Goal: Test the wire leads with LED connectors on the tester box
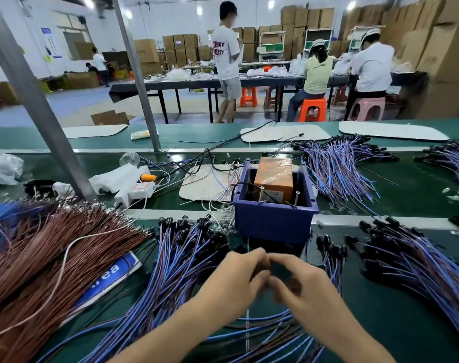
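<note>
Near centre, just in front of the blue bin (272, 221) holding the orange tester box (274, 176), the left hand (236, 281) and right hand (309, 292) meet, curled fingers pinching what seems a blurred, dark-tipped wire lead (261, 272).

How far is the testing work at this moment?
Done: unclear; no pile is marked as tested. In hand: left hand and right hand meet before the blue box, fingers curled, blur hiding what they hold. Left: seemingly much, judging by the wire piles around.
</note>
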Action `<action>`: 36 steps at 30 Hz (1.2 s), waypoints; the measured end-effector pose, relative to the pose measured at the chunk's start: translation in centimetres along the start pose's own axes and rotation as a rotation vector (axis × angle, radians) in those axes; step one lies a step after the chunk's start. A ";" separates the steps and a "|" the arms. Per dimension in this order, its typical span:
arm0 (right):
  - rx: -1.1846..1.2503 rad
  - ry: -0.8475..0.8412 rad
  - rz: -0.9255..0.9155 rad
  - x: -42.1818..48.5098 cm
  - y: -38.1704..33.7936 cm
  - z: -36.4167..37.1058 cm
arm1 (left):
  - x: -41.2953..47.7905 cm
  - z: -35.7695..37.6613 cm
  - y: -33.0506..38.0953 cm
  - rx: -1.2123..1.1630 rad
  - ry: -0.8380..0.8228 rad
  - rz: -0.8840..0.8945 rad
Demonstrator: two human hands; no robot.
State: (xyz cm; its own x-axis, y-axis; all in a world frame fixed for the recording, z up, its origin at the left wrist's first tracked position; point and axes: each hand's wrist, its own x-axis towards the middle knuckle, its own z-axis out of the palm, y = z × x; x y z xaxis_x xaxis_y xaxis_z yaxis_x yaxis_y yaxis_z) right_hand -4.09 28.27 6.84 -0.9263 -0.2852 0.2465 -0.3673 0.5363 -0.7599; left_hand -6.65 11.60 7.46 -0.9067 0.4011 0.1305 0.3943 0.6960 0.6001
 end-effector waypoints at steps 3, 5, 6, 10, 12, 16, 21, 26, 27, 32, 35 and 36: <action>0.073 0.110 0.009 0.8 -0.4 -0.4 | -0.3 -1.3 0.9 -0.315 0.008 -0.064; 0.019 0.194 -0.016 1.1 0.3 -1.7 | -1.0 -3.0 0.4 -0.489 -0.073 -0.122; 0.008 0.222 -0.015 1.1 0.7 -2.4 | -1.4 -4.1 -0.1 -0.556 -0.123 -0.135; -0.125 0.255 0.064 0.7 3.2 -4.9 | -3.0 -8.5 -1.9 -0.692 -0.263 -0.145; -0.182 0.183 0.162 0.6 4.1 -5.6 | -3.3 -9.9 -2.6 -0.730 -0.285 -0.145; -0.224 0.042 0.394 0.8 4.6 -4.7 | -3.1 -10.3 -2.5 -0.935 -0.308 -0.110; 0.071 0.192 0.091 1.0 -0.9 -1.3 | -1.3 -8.1 -1.0 -1.192 -0.400 -0.011; 0.217 0.374 -0.115 1.6 -4.2 0.8 | 0.4 -6.8 1.0 -1.143 -0.196 0.008; 0.298 0.382 -0.093 1.7 -4.4 1.0 | 0.6 -6.6 1.4 -1.100 -0.122 -0.014; 0.564 0.375 0.077 2.3 -3.8 2.2 | 2.1 -4.9 2.1 -0.717 0.149 -0.028; 0.689 0.381 0.198 2.7 -2.4 2.8 | 3.2 -3.3 1.8 -0.682 0.178 -0.147; 0.727 0.394 0.251 2.9 -1.8 3.0 | 3.5 -2.8 1.6 -0.695 0.168 -0.194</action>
State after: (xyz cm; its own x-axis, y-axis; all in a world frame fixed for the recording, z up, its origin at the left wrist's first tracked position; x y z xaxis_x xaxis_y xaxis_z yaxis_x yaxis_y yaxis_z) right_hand -5.86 24.06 7.13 -0.9839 0.1425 0.1078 -0.1269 -0.1328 -0.9830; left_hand -9.63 12.49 11.12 -0.9830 0.1742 0.0572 0.0898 0.1853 0.9786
